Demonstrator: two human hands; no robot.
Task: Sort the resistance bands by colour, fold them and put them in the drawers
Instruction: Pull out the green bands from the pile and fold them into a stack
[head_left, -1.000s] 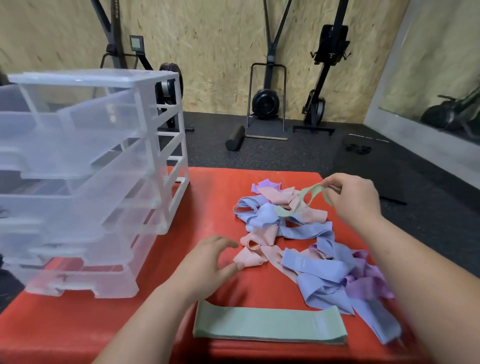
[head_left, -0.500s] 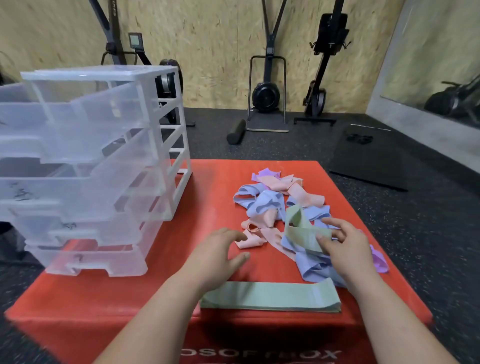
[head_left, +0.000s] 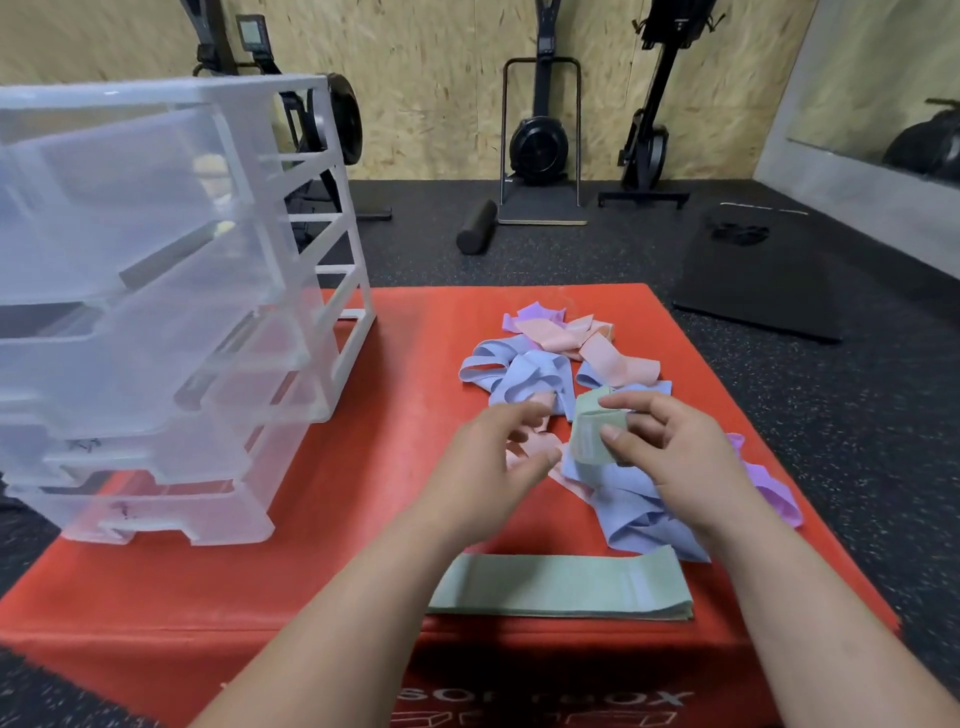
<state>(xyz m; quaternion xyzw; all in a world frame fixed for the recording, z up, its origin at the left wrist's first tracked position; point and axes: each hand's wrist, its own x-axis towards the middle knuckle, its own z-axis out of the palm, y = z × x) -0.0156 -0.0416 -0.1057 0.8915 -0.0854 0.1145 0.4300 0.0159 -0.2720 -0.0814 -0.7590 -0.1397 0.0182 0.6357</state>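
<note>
Green is the colour you are working. A second green band (head_left: 589, 436) sits bunched between the thumb and fingers of your right grip (head_left: 670, 457), which is closed round it, just above the near edge of the mixed pile (head_left: 530, 379).

A second ago that grip held the band up over the far side of the pile, with a loop trailing loose. Since then you have drawn it back toward you and gathered it into a short wad. Your left grip (head_left: 493, 467) was hovering low beside the flat green band (head_left: 561, 587) and has risen to meet it. It now sits just left of the wad with the fingers loosely spread, holding nothing. I cannot tell whether its fingertips brush the pink band under them.

I take this to mean the sorting pick is finished for this piece and the fold is about to begin. The left grip looks ready to catch the free end so you can flatten the band. The flat green band at the near edge of the red box (head_left: 363, 519) is the obvious place for it.

Blue, pink and purple bands are still tangled together, so most of the sorting is ahead. The drawer unit (head_left: 156, 312) stands on the left of the box with its drawers pulled partway out.
</note>
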